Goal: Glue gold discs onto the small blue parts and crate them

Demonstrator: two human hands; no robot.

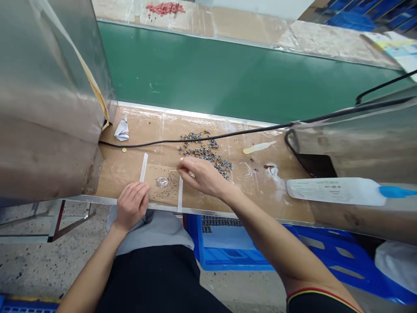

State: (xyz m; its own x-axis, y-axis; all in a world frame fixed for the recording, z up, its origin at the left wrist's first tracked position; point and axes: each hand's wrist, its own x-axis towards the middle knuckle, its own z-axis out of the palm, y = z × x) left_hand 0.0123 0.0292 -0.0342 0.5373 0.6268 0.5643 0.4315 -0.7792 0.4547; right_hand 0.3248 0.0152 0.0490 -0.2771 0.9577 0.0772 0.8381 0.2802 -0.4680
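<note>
My left hand (131, 202) rests at the near edge of the brown worktop (137, 163), fingers curled loosely, close to a small clear round disc (162, 182). My right hand (202, 175) lies just right of that disc with its fingertips pinched together over a small part that I cannot make out. A heap of several small blue and brass parts (206, 151) lies just beyond the right hand. Two white strips (143, 167) frame the patch where the disc sits.
A black cable (247, 130) crosses the worktop from left to right. Metal housings stand at left (45, 100) and right (361, 139). A green conveyor belt (228, 74) runs behind. A white bottle with blue cap (339, 191) lies at right. Blue crates (260, 252) sit below.
</note>
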